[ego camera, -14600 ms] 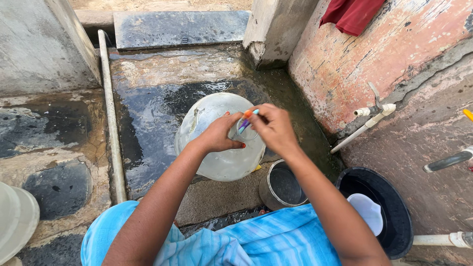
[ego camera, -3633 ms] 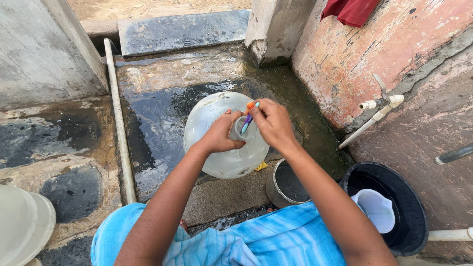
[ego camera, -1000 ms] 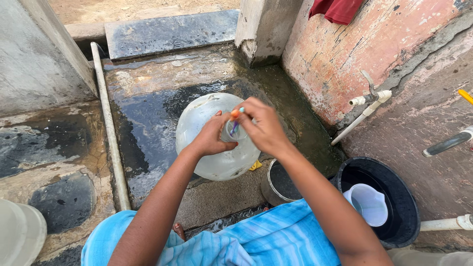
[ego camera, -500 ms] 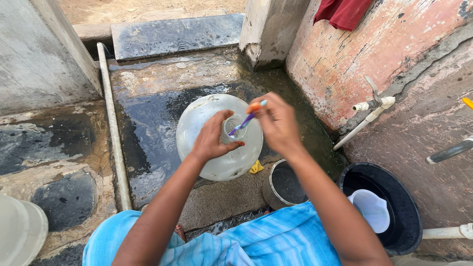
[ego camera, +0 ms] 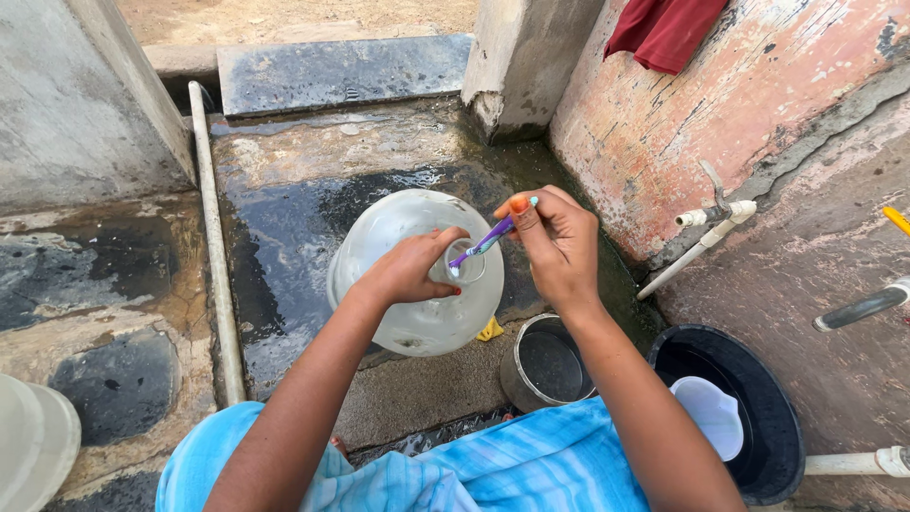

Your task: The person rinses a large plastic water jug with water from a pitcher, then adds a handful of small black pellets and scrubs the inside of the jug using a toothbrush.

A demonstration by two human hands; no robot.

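Nearest, one blue striped cloth (ego camera: 493, 465) over the lap. Right of the fingers: one round steel pot (ego camera: 548, 365), one black bucket (ego camera: 773, 417) holding one white jug (ego camera: 713, 415). Left hand (ego camera: 408, 270) grips the neck of one clear, rounded plastic bottle (ego camera: 398, 232); right hand (ego camera: 559, 242) pinches one purple toothbrush (ego camera: 482, 245), bristles at the mouth. Beyond: wet concrete floor (ego camera: 284, 218), one white tap (ego camera: 716, 216).

The clear plastic water jug (ego camera: 408, 313) stands upright on wet concrete; I grip its neck. My purple toothbrush (ego camera: 485, 243) angles down, its head at the jug mouth.
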